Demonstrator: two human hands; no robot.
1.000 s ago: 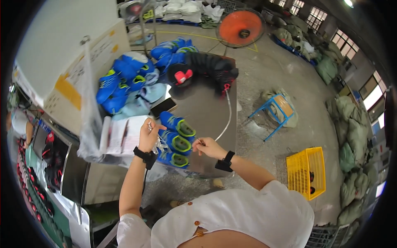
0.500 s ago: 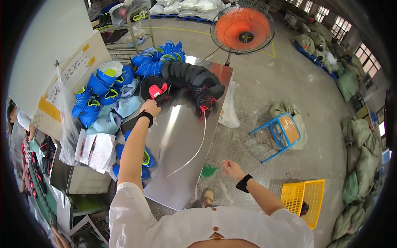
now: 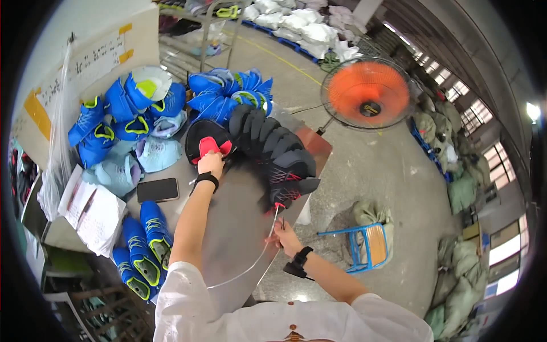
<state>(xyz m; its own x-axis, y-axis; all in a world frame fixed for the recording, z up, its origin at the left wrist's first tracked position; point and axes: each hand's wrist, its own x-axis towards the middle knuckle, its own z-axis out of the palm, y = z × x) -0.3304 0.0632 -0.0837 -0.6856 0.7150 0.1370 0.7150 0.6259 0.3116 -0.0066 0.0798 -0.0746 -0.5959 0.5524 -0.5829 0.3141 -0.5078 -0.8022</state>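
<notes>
My left hand point(image 3: 211, 165) is closed on the red part of a black shoe upper point(image 3: 200, 132) lying on the metal table. Curving to the right of it is a packed row of black shoe uppers point(image 3: 270, 132); the nearest one point(image 3: 283, 183) has red laces. From its red tip a thin white cord point(image 3: 257, 257) trails across the tabletop toward me. Beside this cord, at the table's right edge, my right hand point(image 3: 286, 239) has its fingers drawn together, partly blurred. Something small, thin and dark shows at those fingers, too unclear to name.
Blue uppers point(image 3: 137, 126) and light-blue ones point(image 3: 158, 153) crowd the table's left side. A phone point(image 3: 158, 190), papers point(image 3: 91, 214) and more blue uppers point(image 3: 137, 242) lie nearer. An orange fan point(image 3: 367, 91) and a blue-framed stool point(image 3: 364, 249) stand right of the metal table point(image 3: 228, 228).
My right hand has risen from beside the table to the cord near the red-laced upper. My left hand keeps its hold on the red part. The view has shifted, bringing the phone into sight.
</notes>
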